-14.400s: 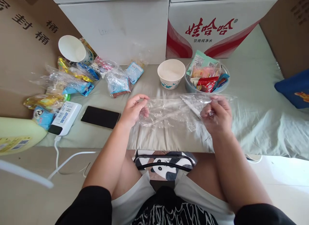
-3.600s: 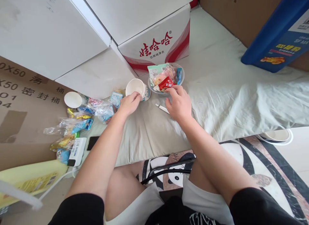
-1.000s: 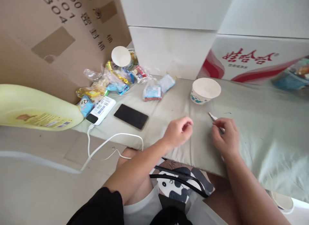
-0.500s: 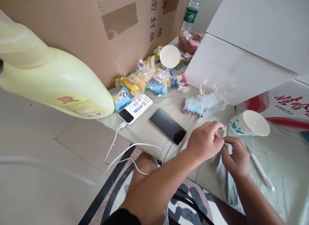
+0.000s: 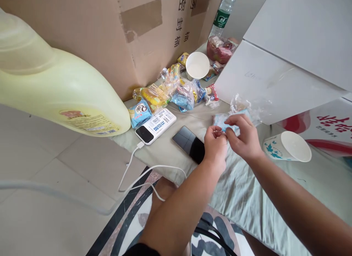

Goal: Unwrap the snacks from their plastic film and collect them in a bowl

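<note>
Head view: left hand (image 5: 215, 143) and right hand (image 5: 242, 135) pinching, seemingly, the clear snack bag (image 5: 233, 114); grip opposite edges, keep clear of phone (image 5: 189, 143)

Two hands are in view, the left hand (image 5: 215, 146) and the right hand (image 5: 243, 137), along with two white paper cups: one cup (image 5: 197, 65) among the snacks and one cup (image 5: 287, 151) lying tipped on its side. There is one black phone (image 5: 189, 143), one white power bank (image 5: 154, 125), one large yellow jug (image 5: 57, 94) and one clear water bottle (image 5: 223, 14). The loose snack packets (image 5: 176, 91) form a single heap too jumbled to count exactly.
</note>
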`<state>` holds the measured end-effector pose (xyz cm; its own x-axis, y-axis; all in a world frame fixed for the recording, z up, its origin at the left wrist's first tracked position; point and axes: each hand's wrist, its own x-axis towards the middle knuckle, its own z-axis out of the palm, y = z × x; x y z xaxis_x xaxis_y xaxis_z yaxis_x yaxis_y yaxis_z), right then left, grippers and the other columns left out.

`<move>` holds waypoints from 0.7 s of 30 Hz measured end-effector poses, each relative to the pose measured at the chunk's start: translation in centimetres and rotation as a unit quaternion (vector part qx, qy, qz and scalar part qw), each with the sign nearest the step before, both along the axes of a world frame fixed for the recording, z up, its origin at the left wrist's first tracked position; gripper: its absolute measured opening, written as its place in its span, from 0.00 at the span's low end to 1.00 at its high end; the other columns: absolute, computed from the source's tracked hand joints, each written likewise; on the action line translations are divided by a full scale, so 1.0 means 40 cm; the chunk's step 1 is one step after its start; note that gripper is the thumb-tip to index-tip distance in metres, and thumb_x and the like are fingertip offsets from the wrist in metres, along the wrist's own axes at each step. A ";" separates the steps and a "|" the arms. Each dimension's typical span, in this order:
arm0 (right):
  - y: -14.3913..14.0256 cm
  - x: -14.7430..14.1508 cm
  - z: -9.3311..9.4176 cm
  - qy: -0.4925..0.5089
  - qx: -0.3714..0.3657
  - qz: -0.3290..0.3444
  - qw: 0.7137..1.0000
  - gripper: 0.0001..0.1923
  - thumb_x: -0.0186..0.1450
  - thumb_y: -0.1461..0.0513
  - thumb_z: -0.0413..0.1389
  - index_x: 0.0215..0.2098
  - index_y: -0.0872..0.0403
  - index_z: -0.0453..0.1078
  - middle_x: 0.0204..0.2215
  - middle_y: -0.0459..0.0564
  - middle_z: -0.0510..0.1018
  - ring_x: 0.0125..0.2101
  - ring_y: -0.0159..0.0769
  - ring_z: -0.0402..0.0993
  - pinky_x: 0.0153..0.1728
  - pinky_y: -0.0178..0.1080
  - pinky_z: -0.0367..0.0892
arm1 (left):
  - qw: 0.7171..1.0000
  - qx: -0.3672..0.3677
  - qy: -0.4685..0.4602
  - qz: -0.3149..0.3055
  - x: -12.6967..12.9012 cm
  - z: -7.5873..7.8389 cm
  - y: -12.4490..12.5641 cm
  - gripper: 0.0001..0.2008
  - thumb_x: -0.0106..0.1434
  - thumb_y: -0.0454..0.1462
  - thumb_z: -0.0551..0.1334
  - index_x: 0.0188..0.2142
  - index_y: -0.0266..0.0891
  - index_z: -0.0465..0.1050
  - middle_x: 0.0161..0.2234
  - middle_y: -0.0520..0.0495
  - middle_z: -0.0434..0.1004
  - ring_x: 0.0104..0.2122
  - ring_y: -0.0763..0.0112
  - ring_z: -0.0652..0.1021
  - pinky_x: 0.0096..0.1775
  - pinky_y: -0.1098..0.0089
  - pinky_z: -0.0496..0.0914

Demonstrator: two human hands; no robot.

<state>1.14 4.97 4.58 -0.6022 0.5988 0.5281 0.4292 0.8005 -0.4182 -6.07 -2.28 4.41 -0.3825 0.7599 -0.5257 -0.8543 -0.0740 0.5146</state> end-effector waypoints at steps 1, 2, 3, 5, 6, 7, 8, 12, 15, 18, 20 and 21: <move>0.017 -0.024 0.005 -0.019 -0.005 0.020 1.000 0.10 0.61 0.67 0.52 0.38 0.50 0.72 0.38 0.51 0.78 0.39 0.42 0.76 0.42 0.45 0.73 | 1.000 -0.004 -0.011 0.006 -0.005 -0.003 0.002 0.14 0.49 0.22 0.57 0.33 0.40 0.64 0.26 0.57 0.61 0.25 0.79 0.63 0.30 0.73 0.56; 0.035 -0.048 0.008 -0.041 -0.010 0.039 0.998 0.10 0.61 0.66 0.51 0.38 0.50 0.72 0.40 0.52 0.77 0.40 0.43 0.76 0.43 0.46 0.73 | 1.000 -0.008 -0.018 0.012 -0.010 -0.004 0.004 0.15 0.48 0.22 0.56 0.33 0.40 0.64 0.26 0.57 0.61 0.24 0.79 0.62 0.30 0.74 0.56; 0.053 -0.074 0.011 -0.061 -0.010 0.053 0.997 0.11 0.61 0.66 0.51 0.39 0.51 0.72 0.41 0.53 0.77 0.42 0.44 0.76 0.45 0.47 0.73 | 1.000 -0.011 -0.022 0.019 -0.014 -0.005 0.006 0.16 0.47 0.22 0.56 0.33 0.40 0.64 0.26 0.57 0.61 0.24 0.79 0.62 0.30 0.74 0.55; 0.090 -0.126 0.016 -0.094 -0.004 0.064 0.994 0.13 0.61 0.65 0.50 0.41 0.51 0.73 0.45 0.56 0.76 0.45 0.46 0.75 0.47 0.48 0.73 | 0.999 -0.017 -0.025 0.030 -0.018 -0.003 0.011 0.16 0.45 0.22 0.56 0.33 0.40 0.64 0.26 0.56 0.61 0.23 0.80 0.61 0.29 0.74 0.55; 0.108 -0.152 0.018 -0.110 0.002 0.065 0.992 0.13 0.62 0.65 0.50 0.42 0.52 0.73 0.46 0.57 0.76 0.45 0.46 0.75 0.47 0.49 0.72 | 0.999 -0.018 -0.026 0.031 -0.018 -0.001 0.014 0.16 0.45 0.22 0.56 0.32 0.40 0.64 0.26 0.56 0.61 0.23 0.80 0.61 0.29 0.74 0.55; 0.126 -0.176 0.020 -0.128 0.009 0.068 0.989 0.15 0.62 0.65 0.50 0.44 0.52 0.73 0.48 0.58 0.76 0.46 0.48 0.75 0.47 0.49 0.72 | 0.999 -0.020 -0.030 0.031 -0.018 0.003 0.017 0.16 0.45 0.22 0.56 0.32 0.40 0.64 0.25 0.56 0.61 0.22 0.80 0.60 0.29 0.74 0.54; 0.143 -0.197 0.022 -0.150 0.018 0.074 0.986 0.16 0.62 0.65 0.50 0.46 0.53 0.73 0.50 0.59 0.75 0.47 0.49 0.75 0.47 0.50 0.72 | 0.999 -0.022 -0.036 0.030 -0.017 0.007 0.020 0.16 0.45 0.22 0.56 0.32 0.40 0.64 0.25 0.56 0.61 0.22 0.80 0.60 0.28 0.74 0.54; 0.206 -0.252 0.030 -0.258 0.090 0.093 0.957 0.21 0.63 0.66 0.50 0.53 0.53 0.72 0.59 0.61 0.73 0.51 0.52 0.73 0.50 0.52 0.70 | 0.997 -0.028 -0.070 0.020 -0.012 0.020 0.021 0.15 0.49 0.24 0.58 0.35 0.40 0.64 0.26 0.56 0.61 0.20 0.81 0.58 0.27 0.73 0.52; 0.244 -0.270 0.037 -0.333 0.130 0.074 0.931 0.23 0.64 0.67 0.50 0.57 0.54 0.72 0.64 0.61 0.69 0.59 0.54 0.69 0.58 0.55 0.66 | 0.996 -0.043 -0.082 0.015 -0.016 0.022 0.015 0.13 0.52 0.29 0.60 0.37 0.41 0.65 0.27 0.56 0.63 0.20 0.81 0.59 0.27 0.74 0.53; 0.278 -0.286 0.044 -0.371 0.121 0.043 0.920 0.24 0.65 0.66 0.50 0.59 0.55 0.70 0.68 0.61 0.66 0.64 0.56 0.65 0.61 0.57 0.64 | 0.995 -0.063 -0.083 0.012 -0.020 0.016 0.013 0.11 0.54 0.31 0.60 0.39 0.41 0.66 0.28 0.55 0.63 0.21 0.81 0.60 0.28 0.74 0.54; 0.296 -0.302 0.048 -0.376 0.113 0.022 0.919 0.25 0.65 0.66 0.51 0.60 0.56 0.69 0.69 0.62 0.64 0.64 0.57 0.64 0.62 0.58 0.63 | 0.994 -0.066 -0.083 0.011 -0.021 0.012 0.015 0.11 0.55 0.32 0.60 0.39 0.41 0.67 0.27 0.55 0.62 0.21 0.80 0.60 0.28 0.74 0.55; 0.302 -0.310 0.048 -0.378 0.109 0.011 0.919 0.26 0.65 0.65 0.52 0.61 0.56 0.68 0.69 0.62 0.64 0.64 0.57 0.64 0.63 0.58 0.62 | 0.994 -0.066 -0.084 0.013 -0.021 0.011 0.017 0.11 0.55 0.32 0.60 0.39 0.41 0.67 0.27 0.55 0.61 0.21 0.80 0.60 0.28 0.74 0.55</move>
<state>-11.26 17.07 6.51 -0.8568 0.5123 0.0588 0.5145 0.8416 0.1642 -6.89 -1.60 4.84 -0.2999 0.6713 -0.6778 -0.9274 -0.0386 0.3721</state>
